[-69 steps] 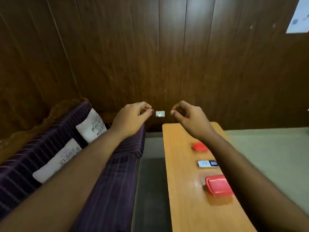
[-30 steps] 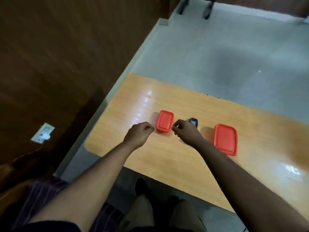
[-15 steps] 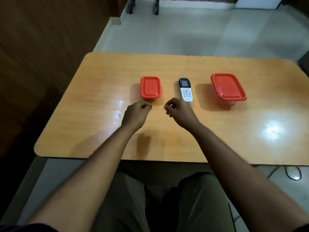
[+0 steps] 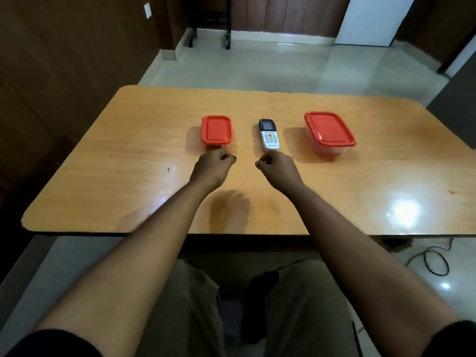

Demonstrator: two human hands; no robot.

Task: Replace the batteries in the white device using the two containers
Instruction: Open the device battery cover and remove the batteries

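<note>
White device lies just beyond my right hand, both my hands curled closed and empty, so I should lift it and flip it gently.

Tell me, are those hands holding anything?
Nothing visible. The left hand and right hand are loosely curled over the table, just short of the white remote.

The counter is a glossy, orange-toned wood top with rounded corners. In a row across it sit a small red-lidded container at the left, a white remote control in the middle lying face up, and a larger red-lidded clear container at the right, all apart.
</note>
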